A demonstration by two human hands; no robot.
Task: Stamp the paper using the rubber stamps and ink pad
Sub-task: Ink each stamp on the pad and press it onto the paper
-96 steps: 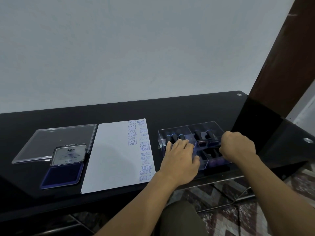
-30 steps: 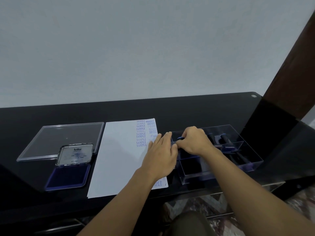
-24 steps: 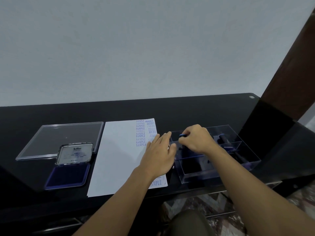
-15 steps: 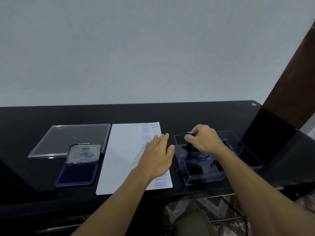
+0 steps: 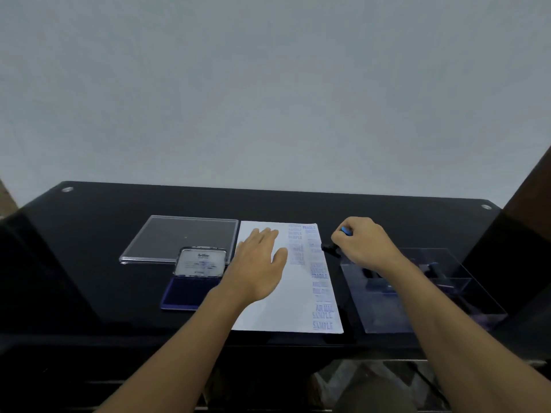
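**Clearly one stamp in hand, just off the paper's edge**

The stamp (image 5: pixel 330 250) looks small, light and stiff: a black body with a blue cap. It is best pinched round the handle, with the rubber face kept free. The right hand (image 5: pixel 360 242) curls round it above the desk (image 5: pixel 89 278), just right of the paper (image 5: pixel 277 314). That single sheet is thin and likely to slide. The left hand (image 5: pixel 259 263) spreads flat over it, fingers straight. One ink pad (image 5: pixel 185 293) lies open at the left, with one clear lid (image 5: pixel 182 236) behind it. One clear tray (image 5: pixel 384 317) sits at the right, and the stamps inside it are too blurred to count.

Black table (image 5: pixel 387 213): paper (image 5: pixel 292 302), ink pad (image 5: pixel 187 293), clear lid (image 5: pixel 185 236), clear box (image 5: pixel 387 320).
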